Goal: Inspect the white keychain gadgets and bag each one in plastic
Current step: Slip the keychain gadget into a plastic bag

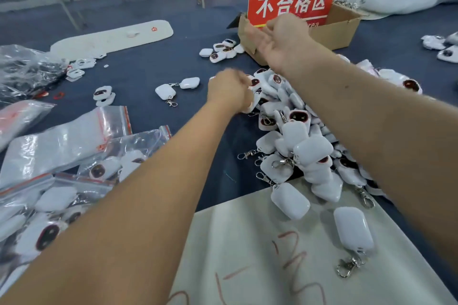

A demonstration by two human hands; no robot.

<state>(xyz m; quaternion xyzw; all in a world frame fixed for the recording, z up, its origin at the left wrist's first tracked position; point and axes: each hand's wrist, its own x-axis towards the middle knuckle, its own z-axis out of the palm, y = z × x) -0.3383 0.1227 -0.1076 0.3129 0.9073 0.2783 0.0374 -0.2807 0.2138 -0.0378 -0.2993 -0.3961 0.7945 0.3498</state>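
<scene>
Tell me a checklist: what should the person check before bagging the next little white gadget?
1. Left hand holds a gadget: cannot tell, blurred fist at the pile.
2. Right hand free: ok, fingers relaxed near the cardboard box.
3. More gadgets to take: ok, pile of gadgets within reach.
4. Plastic bags ready: ok, lying left.
5. Reject place marked: ok, red sign stands in the box.

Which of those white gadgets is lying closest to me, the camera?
The lone white gadget on the pale scribbled sheet at lower right, back side up, its metal clasp pointing toward you; the others lie farther off.
</scene>
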